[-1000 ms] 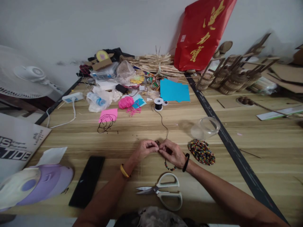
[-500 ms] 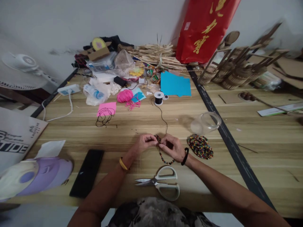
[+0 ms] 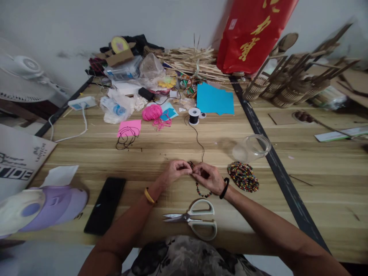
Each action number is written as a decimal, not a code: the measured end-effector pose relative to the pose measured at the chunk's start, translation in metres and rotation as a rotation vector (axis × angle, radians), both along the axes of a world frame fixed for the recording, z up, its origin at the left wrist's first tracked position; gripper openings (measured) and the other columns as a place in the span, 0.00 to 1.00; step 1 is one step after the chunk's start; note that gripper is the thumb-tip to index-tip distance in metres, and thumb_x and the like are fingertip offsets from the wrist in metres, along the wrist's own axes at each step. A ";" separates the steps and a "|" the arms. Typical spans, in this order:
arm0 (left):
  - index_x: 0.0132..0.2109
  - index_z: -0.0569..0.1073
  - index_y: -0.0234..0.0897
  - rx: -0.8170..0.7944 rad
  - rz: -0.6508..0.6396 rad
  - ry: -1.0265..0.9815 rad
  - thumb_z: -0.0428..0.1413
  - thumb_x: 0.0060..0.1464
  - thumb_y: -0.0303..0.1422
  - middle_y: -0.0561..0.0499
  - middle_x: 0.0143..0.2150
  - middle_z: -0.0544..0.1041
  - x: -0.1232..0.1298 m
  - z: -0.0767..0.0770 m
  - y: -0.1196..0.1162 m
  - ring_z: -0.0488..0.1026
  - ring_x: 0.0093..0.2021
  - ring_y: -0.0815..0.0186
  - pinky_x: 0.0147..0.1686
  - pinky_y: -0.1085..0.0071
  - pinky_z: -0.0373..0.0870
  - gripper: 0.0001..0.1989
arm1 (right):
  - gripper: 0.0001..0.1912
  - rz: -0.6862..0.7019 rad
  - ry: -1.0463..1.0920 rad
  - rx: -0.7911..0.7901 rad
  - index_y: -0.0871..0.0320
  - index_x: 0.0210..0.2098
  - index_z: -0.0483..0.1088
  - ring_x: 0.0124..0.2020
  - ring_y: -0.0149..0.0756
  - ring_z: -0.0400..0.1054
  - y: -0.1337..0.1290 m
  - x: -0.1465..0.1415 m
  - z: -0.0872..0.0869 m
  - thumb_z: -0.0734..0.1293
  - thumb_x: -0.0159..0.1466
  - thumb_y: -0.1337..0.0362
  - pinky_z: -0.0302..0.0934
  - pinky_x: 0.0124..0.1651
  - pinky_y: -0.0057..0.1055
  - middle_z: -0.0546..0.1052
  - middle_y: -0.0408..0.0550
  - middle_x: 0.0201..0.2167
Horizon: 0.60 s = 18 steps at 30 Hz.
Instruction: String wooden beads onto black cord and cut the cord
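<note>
- Bare left hand (image 3: 178, 170): thumb and forefinger pinched together.
- Bare right hand (image 3: 209, 178): fingers bent, tips right beside the left's.
- Bare left forearm (image 3: 130, 220), bare right forearm (image 3: 258, 216): angled inward.

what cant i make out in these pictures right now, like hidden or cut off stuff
All in the head view:
What sits between the left hand and right hand: too small, partly covered by them.
Part of the beaded strand: behind the right hand.
Far end of the black cord: lost at the right hand.
Red bag: top edge cuts it.
Fan: left edge cuts it.
</note>
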<state>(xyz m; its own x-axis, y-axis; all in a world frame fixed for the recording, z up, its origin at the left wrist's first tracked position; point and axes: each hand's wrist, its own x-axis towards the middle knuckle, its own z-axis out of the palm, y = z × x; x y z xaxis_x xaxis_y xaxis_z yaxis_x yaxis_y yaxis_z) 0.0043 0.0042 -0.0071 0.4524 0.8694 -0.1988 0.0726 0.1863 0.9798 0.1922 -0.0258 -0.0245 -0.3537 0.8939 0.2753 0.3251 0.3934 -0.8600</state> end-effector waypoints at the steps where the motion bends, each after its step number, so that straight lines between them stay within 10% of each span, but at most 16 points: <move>1: 0.29 0.74 0.30 0.000 0.000 0.001 0.63 0.42 0.35 0.51 0.26 0.75 0.000 0.000 0.000 0.69 0.28 0.71 0.33 0.75 0.64 0.11 | 0.07 -0.003 0.001 0.004 0.59 0.35 0.69 0.25 0.29 0.65 0.000 0.000 0.000 0.65 0.62 0.61 0.60 0.28 0.25 0.72 0.44 0.25; 18: 0.29 0.73 0.30 0.058 0.019 -0.002 0.62 0.44 0.33 0.51 0.27 0.75 0.001 -0.008 -0.001 0.69 0.30 0.71 0.35 0.75 0.65 0.09 | 0.06 -0.018 -0.001 0.054 0.58 0.33 0.70 0.28 0.31 0.65 0.002 0.001 0.001 0.63 0.64 0.63 0.59 0.30 0.26 0.72 0.46 0.27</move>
